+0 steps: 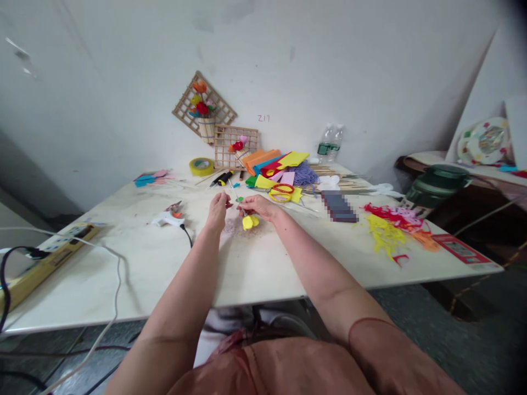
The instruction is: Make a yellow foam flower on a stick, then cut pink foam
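In the head view, a pale marble-patterned desk (255,269) stands against a scuffed white wall (123,82), with grey floor showing to its right. Both bare arms reach forward over it. The left hand (218,207) has its fingers pinched together on something small and reddish; the grip is closed, though what it pinches is too small to tell. The right hand (258,206) is closed on a thin stick carrying a small yellow foam flower (250,221), which hangs just below that hand, close over the desk's middle.

Taking the yellow foam flower as landmark: left of it lies a white hot-glue gun (168,219) with a black cord; far left, at the desk's edge, a yellow power strip (49,258) with cables. Behind it sit red-and-yellow-handled scissors (281,192), a heap of coloured foam sheets (275,164) and a purple yarn bundle (304,174). Further behind, against the wall, lean two wooden lattice frames with small flower pots (214,123), a roll of yellow tape (201,166) beside them, and a clear plastic water bottle (329,144). To its right lie red, yellow and orange foam scraps (391,225). Far right, off the desk, stands a dark green lidded pot (434,189).
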### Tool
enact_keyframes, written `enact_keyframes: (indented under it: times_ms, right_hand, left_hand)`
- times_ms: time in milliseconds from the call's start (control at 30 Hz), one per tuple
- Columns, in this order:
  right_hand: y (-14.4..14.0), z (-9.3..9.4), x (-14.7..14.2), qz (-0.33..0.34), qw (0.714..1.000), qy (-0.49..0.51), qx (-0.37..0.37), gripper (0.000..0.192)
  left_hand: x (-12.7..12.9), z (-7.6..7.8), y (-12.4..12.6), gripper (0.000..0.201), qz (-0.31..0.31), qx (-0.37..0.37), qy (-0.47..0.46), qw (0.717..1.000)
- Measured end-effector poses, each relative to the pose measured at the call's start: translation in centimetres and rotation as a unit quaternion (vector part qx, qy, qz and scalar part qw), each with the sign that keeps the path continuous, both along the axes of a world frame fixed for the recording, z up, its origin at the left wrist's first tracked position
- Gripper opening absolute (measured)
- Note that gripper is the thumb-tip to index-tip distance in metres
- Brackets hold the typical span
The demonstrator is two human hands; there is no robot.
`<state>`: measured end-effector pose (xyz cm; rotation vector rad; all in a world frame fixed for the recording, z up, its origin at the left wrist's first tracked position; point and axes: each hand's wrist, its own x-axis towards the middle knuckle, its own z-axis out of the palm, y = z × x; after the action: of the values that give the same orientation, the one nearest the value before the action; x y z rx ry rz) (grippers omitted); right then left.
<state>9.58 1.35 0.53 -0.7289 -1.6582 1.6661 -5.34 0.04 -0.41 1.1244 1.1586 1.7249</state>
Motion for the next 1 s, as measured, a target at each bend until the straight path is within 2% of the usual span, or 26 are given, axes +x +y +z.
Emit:
enact_keyframes:
  times_ms: [200, 367, 500, 633, 833, 1000]
  right_hand:
    - [0.3, -0.2, 0.2, -0.015, 1.0, 0.011, -0.004, 0.021]
    - [0.0, 0.0, 0.2, -0.014, 1.0, 0.008, -0.012, 0.017]
    - [0.0, 0.0, 0.2, -0.01, 1.0, 0.0, -0.012, 0.017]
    - [0.0, -0.1, 0.3, -0.003, 1.0, -0.004, 0.0, 0.017]
    - [-0.2, 0.1, 0.2, -0.011, 1.0, -0.011, -0.006, 0.014]
    - [0.0, 0.0, 0.2, -0.049, 0.999, -0.007, -0.007, 0.014]
  left_hand:
    - [0.0, 0.1, 0.2, 0.022, 0.001, 0.031, -0.065, 0.997]
    - [-0.1, 0.6, -0.3, 0.02, -0.062, 0.017, -0.156, 0.986]
    - [-0.2, 0.8, -0.7, 0.026, -0.121, -0.02, -0.148, 0.981]
    - [-0.3, 0.5, -0.9, 0.027, -0.157, -0.019, -0.104, 0.982]
    - [-0.5, 0.1, -0.5, 0.024, -0.108, -0.022, -0.067, 0.992]
    - [-1.3, -0.4, 0.4, 0.024, -0.061, 0.0, -0.172, 0.983]
